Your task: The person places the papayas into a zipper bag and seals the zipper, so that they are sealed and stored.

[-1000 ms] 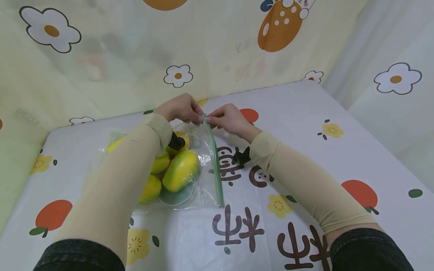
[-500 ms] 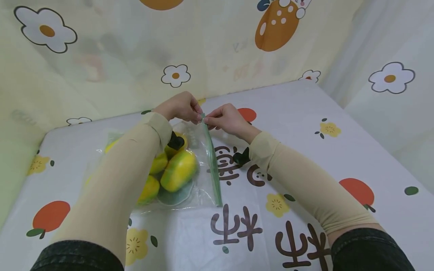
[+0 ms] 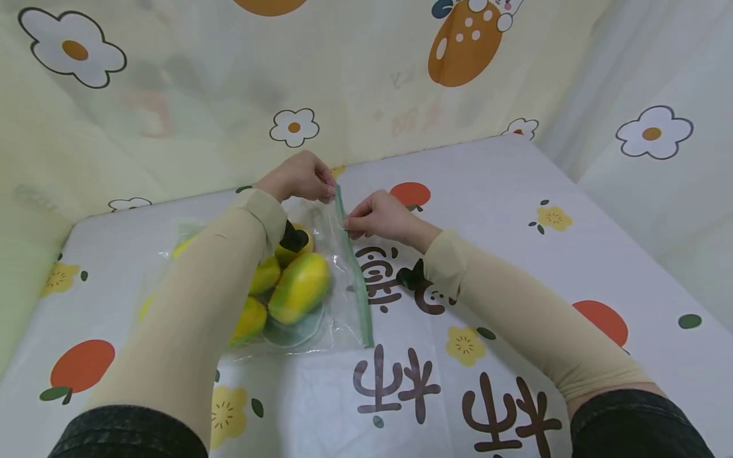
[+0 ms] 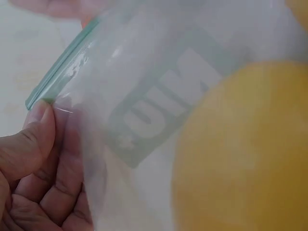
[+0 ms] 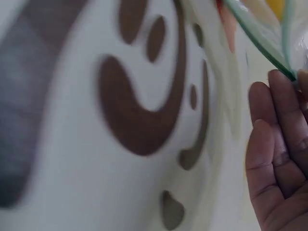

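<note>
A clear zip bag [image 3: 340, 324] with a green zip strip [image 3: 361, 292] lies on the table, its far end raised. Inside are several yellow-green mangoes [image 3: 300, 287] and a pale round thing [image 3: 293, 327], probably a dish. At the strip's far corner my left hand [image 3: 302, 176] pinches the bag between thumb and fingers; the left wrist view shows the thumb [image 4: 41, 118] just below the strip's end. My right hand [image 3: 382, 217] pinches the strip a little nearer to me, its other fingers [image 5: 262, 139] loosely bent. The left forearm hides part of the bag and its contents.
A white tablecloth [image 3: 504, 210] printed with fruit, flowers and dark characters covers the table. Behind it hangs a pale flowered curtain [image 3: 366, 76], and another curtain [image 3: 658, 191] hangs on the right.
My right hand has slid along the green strip toward me, away from the left hand. The left hand still pinches the far corner, slightly higher and farther left in view.
</note>
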Demonstrator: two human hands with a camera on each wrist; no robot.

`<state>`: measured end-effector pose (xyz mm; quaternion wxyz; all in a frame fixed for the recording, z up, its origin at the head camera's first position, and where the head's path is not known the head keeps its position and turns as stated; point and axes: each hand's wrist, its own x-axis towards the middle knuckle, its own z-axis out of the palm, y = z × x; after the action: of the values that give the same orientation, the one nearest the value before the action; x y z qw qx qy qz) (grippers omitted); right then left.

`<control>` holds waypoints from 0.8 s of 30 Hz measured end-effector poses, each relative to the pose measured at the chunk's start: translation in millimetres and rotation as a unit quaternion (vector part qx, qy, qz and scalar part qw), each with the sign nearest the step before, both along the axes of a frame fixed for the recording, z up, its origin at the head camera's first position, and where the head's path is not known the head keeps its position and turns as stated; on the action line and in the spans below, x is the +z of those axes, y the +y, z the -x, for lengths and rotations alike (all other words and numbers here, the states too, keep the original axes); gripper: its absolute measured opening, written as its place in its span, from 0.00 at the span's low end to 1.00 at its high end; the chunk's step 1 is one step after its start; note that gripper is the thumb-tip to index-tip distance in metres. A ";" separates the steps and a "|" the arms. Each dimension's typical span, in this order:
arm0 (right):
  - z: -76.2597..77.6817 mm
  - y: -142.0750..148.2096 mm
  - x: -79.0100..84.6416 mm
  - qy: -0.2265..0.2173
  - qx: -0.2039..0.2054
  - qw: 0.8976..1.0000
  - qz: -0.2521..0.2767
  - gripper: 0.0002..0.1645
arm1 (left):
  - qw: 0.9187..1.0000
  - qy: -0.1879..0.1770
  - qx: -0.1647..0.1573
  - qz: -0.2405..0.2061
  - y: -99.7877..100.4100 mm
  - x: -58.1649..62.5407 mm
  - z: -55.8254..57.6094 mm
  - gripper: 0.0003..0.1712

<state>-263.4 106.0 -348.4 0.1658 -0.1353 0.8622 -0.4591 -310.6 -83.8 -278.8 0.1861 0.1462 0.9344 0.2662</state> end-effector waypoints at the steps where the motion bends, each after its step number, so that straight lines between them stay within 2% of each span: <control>1: -2.6 0.5 -0.7 0.000 0.009 1.000 -0.005 0.13 | 1.000 0.003 0.002 -0.002 -0.3 0.6 -0.1 0.10; 7: -20.5 4.0 -2.0 -0.022 0.047 0.998 -0.030 0.12 | 1.000 0.017 0.019 -0.007 -3.6 4.2 -1.0 0.12; 14: -46.0 10.4 3.4 -0.038 0.088 0.995 -0.031 0.10 | 0.999 0.006 0.039 -0.028 -5.5 6.4 -3.0 0.12; 17: -57.3 12.8 5.3 -0.050 0.099 0.993 -0.028 0.10 | 0.999 0.007 0.042 -0.028 -5.3 8.0 -4.7 0.12; 24: -80.8 18.7 -1.5 -0.063 0.134 0.989 -0.020 0.09 | 0.999 0.016 0.040 -0.023 -5.6 13.0 -8.6 0.12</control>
<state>-182.6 124.7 -349.9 0.2821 -0.2171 0.8334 -0.4228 -302.0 -89.3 -265.8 0.1572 0.1172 0.9361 0.2921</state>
